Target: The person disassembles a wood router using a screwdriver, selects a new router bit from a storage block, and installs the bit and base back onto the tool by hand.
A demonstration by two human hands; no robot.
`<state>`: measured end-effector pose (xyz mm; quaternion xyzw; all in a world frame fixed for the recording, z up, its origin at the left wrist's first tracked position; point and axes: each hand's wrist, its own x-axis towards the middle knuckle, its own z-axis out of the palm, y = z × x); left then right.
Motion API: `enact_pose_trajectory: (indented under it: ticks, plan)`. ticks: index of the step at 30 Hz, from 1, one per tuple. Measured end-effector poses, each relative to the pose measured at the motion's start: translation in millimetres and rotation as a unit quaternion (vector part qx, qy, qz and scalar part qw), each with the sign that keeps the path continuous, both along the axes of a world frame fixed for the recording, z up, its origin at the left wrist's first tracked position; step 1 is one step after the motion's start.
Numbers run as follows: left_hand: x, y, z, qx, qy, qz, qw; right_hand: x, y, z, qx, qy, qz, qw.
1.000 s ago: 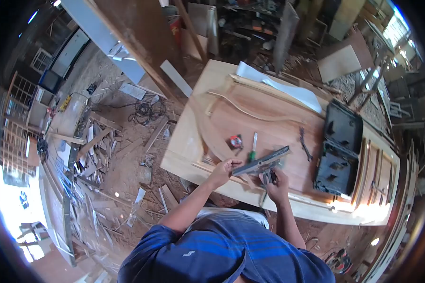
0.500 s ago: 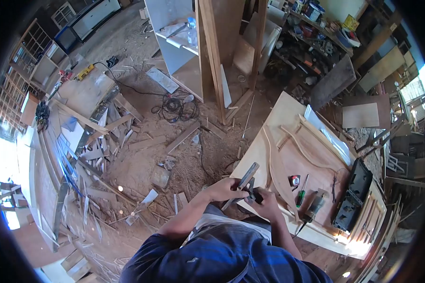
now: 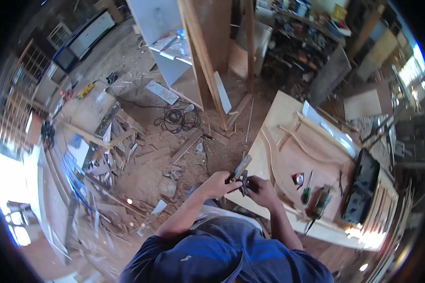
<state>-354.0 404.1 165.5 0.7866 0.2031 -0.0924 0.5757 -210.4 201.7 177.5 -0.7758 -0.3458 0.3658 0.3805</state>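
Observation:
Close in front of my body, my left hand (image 3: pixel 218 185) is closed round a dark, long tool (image 3: pixel 242 166) that looks like a hand plane; its exact kind is hard to tell. The fingers of my right hand (image 3: pixel 262 191) are closed on a small dark part at the tool's near side. Both hands are beside the left edge of a pale wooden panel (image 3: pixel 281 106). On the panel lie a tape measure (image 3: pixel 298 178), a green-handled screwdriver (image 3: pixel 307 194), a power tool (image 3: pixel 320 205) and curved wooden strips (image 3: pixel 303 150).
An open black case (image 3: pixel 362 186) sits on the panel's right part. Coiled cable (image 3: pixel 178 119) and wood scraps (image 3: pixel 151 155) lie on the dirt floor to the left. A cabinet with a wooden post (image 3: pixel 204 66) stands ahead, and a cluttered shelf (image 3: pixel 311 23) is behind.
Both hands have moved with the dark tool off the panel to its left edge, and the tool has turned more upright. The view has swung left. The power tool now shows lying on the panel.

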Motion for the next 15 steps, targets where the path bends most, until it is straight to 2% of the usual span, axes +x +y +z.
enact_pose_trajectory:
  ticks: [4, 6, 8, 9, 11, 12, 15]
  plan:
    - [7.8, 32.6, 16.7, -0.02, -0.014, -0.011, 1.0, 0.7, 27.8, 15.2, 0.027, 0.033, -0.016, 0.999]
    - [15.0, 63.4, 9.7, -0.064, -0.012, -0.009, 0.998, 1.9, 46.7, 6.8, 0.07, 0.113, -0.052, 0.99]
    - [27.8, 101.3, -6.9, -0.123, -0.069, -0.017, 0.99, 8.4, 78.5, -6.3, 0.1, 0.212, -0.08, 0.969]
    - [32.7, 123.4, -16.0, -0.154, -0.094, -0.025, 0.983, 12.1, 95.8, -13.8, 0.071, 0.204, -0.071, 0.974]
    - [45.8, 174.5, -31.3, -0.141, -0.09, -0.049, 0.985, 30.3, 139.3, -20.8, 0.011, 0.181, -0.055, 0.982]
    - [54.5, 199.0, -35.1, -0.136, -0.089, -0.054, 0.985, 33.2, 169.2, 4.2, -0.039, 0.106, -0.049, 0.992]
    - [71.3, 273.9, -21.4, -0.244, -0.01, -0.097, 0.965, 29.9, 234.9, 20.4, -0.011, 0.224, -0.104, 0.969]
